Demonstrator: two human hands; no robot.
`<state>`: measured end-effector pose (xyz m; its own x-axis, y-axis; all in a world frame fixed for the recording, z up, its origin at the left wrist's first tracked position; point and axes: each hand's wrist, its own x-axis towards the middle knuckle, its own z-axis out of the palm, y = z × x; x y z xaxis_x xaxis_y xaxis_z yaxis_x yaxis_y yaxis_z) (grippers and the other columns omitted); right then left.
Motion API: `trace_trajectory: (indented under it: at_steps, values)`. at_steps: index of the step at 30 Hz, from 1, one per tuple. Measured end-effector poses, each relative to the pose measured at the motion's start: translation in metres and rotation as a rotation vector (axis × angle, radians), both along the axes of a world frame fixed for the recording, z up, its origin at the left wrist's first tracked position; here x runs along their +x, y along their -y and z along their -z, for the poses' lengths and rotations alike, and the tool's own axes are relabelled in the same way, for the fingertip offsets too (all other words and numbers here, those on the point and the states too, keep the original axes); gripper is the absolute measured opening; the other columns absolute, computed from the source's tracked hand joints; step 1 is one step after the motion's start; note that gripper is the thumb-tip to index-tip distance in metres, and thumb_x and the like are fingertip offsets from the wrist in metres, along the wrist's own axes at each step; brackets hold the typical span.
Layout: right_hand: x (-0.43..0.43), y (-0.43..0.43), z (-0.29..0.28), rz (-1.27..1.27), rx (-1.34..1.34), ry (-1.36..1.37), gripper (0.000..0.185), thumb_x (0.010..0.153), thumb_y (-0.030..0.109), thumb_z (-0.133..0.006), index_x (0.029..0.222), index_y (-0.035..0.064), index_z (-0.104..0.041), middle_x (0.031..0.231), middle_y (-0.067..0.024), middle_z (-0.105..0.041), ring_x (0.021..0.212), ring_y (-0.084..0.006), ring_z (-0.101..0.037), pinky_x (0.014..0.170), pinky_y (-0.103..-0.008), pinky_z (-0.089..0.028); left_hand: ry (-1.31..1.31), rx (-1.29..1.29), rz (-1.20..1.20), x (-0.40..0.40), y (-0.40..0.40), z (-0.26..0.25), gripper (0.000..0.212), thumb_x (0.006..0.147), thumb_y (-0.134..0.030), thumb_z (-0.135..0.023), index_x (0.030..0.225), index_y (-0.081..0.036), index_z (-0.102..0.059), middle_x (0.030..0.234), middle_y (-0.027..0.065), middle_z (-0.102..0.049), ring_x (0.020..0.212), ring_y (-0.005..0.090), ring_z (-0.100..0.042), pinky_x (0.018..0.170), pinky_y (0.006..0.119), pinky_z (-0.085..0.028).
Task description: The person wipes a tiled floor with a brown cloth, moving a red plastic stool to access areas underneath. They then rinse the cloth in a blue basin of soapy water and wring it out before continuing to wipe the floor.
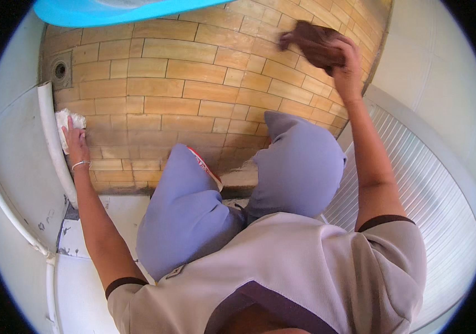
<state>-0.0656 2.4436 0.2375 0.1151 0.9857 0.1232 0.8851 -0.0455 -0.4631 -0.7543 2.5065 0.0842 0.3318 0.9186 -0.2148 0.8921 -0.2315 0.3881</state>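
My right hand [348,58] grips a bunched dark brown cloth [315,44] at the far right, over the tan brick-pattern tile floor [192,69]. The cloth's left end is blurred and hangs free of my fingers. On the left, my left hand [77,140] rests on a rough white block or pad [63,125], whose material I cannot make out. The index finger stretches forward along it, and the fingers are not wrapped around it. Beside that hand stands a white pipe [54,137].
A bright blue plastic basin [137,14] cuts across the top left. Below it, a round floor drain [60,70] is set near the wall. A ribbed translucent panel door [413,175] borders my right side. My bent knees [304,163] and a red-edged shoe [206,167] are close below.
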Motion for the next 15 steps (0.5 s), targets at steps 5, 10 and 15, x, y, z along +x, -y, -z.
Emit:
trace_trajectory:
  at_steps: [5, 10, 15]
  values:
    - [0.143, 0.107, 0.106, 0.486, -0.351, -0.171, 0.045, 0.064, -0.014, -0.05, 0.102, 0.008, -0.058, 0.107, -0.0138, -0.055, 0.106, -0.0324, -0.049, 0.091, -0.0364, -0.041, 0.106, -0.109, -0.024, -0.019, -0.013, 0.001, 0.002, 0.082, -0.002, -0.05, 0.082, -0.004, -0.049, 0.144, 0.0151, -0.031, 0.131, 0.0407, -0.026, 0.112, 0.044, -0.016]
    - [0.098, 0.099, 0.16, 0.25, -0.342, 0.005, 0.045, 0.06, -0.011, -0.052, 0.099, 0.0106, -0.059, 0.103, -0.0173, -0.051, 0.102, -0.0364, -0.045, 0.091, -0.0391, -0.037, 0.036, 0.008, 0.033, 0.041, -0.013, -0.023, 0.009, 0.083, -0.009, -0.052, 0.088, -0.004, -0.057, 0.124, 0.0167, -0.051, 0.112, 0.0334, -0.047, 0.103, 0.041, -0.031]
    - [-0.089, 0.01, 0.125, -0.229, -0.35, -0.129, 0.057, 0.058, -0.011, -0.057, 0.109, 0.0133, -0.054, 0.112, -0.0237, -0.041, 0.102, -0.0426, -0.043, 0.09, -0.0452, -0.038, 0.457, -0.457, -0.04, 0.194, 0.065, -0.032, 0.013, 0.084, -0.011, -0.052, 0.093, -0.007, -0.062, 0.101, 0.0103, -0.059, 0.091, 0.0228, -0.056, 0.082, 0.032, -0.045]
